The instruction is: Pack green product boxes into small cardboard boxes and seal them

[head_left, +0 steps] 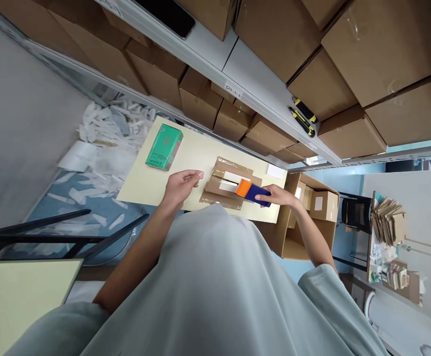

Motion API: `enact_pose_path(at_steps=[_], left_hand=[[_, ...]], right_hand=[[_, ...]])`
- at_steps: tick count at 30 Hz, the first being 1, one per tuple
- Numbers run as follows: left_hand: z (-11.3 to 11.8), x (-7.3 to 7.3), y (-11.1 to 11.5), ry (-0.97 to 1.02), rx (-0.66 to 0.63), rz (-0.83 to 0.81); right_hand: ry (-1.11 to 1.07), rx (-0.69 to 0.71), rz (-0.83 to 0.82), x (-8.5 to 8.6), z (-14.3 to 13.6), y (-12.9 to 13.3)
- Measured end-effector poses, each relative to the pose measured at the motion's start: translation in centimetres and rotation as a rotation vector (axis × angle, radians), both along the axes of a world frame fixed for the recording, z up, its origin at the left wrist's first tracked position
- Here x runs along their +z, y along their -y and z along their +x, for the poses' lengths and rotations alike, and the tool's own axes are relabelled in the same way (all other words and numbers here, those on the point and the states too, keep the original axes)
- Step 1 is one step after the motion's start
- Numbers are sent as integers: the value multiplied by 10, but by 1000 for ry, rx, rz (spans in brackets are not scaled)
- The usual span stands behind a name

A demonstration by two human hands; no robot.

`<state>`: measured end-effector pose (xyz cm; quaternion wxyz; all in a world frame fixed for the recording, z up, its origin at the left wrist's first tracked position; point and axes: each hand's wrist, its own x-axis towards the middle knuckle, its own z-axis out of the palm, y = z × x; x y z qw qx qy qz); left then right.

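My right hand grips the dark end of a blue and orange box, its orange end pointing left. That box is held over an opened cardboard box with loose flaps, strips of clear tape and white labels, lying on the pale yellow tabletop. To the left of the cardboard, my left hand is raised with thumb and fingers pressed together. Whether anything small is pinched there is hidden. A green box rests on the table beyond my left hand.
Two yellow and black box cutters and a black phone lie on the shelf above, among cardboard boxes. An open carton holding smaller boxes stands at the table's right end. White scraps cover the floor left.
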<state>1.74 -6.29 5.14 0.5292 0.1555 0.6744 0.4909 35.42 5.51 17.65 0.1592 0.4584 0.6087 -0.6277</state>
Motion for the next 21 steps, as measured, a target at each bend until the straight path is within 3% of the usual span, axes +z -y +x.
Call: enact_pose_path(at_steps=[4, 10, 21], left_hand=[[8, -19, -5, 75, 76, -17], [17, -45, -4, 74, 127, -56], [22, -89, -18, 42, 25, -168]], right_hand=[[4, 53, -66, -23, -9, -25], [-8, 116, -102, -59, -15, -35], [54, 137, -72, -69, -21, -41]])
